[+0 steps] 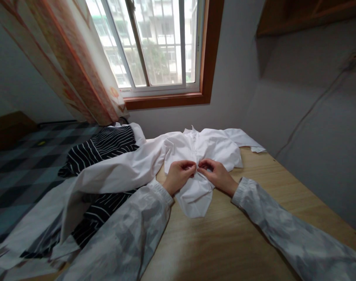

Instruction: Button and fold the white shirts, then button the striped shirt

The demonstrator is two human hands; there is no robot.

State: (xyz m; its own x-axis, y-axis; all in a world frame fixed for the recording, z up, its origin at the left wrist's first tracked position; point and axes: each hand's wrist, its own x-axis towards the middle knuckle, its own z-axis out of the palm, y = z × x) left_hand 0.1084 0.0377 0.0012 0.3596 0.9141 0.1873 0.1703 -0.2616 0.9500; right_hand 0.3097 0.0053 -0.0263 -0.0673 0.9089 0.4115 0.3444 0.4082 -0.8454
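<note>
Nearest to the camera are your left sleeve and your right sleeve, both in blotched pale grey. Your left hand and your right hand meet almost tip to tip, each pinching the middle front of the white shirt near its lower part. Whether a button is between the fingers, I cannot tell. This shirt lies on the wooden table, collar toward the wall, hem toward you.

For this fine work at the front, I judge it is better to pinch lightly, close to the edge, and to hold both sides level so that the hem does not twist. Pull the cloth only little, because thin fabric may wrinkle.

Counting: two hands, two sleeves of yours, one table, one window, one curtain. Black striped cloth shows in several patches at left; if it is one garment or more, I cannot say.
</note>
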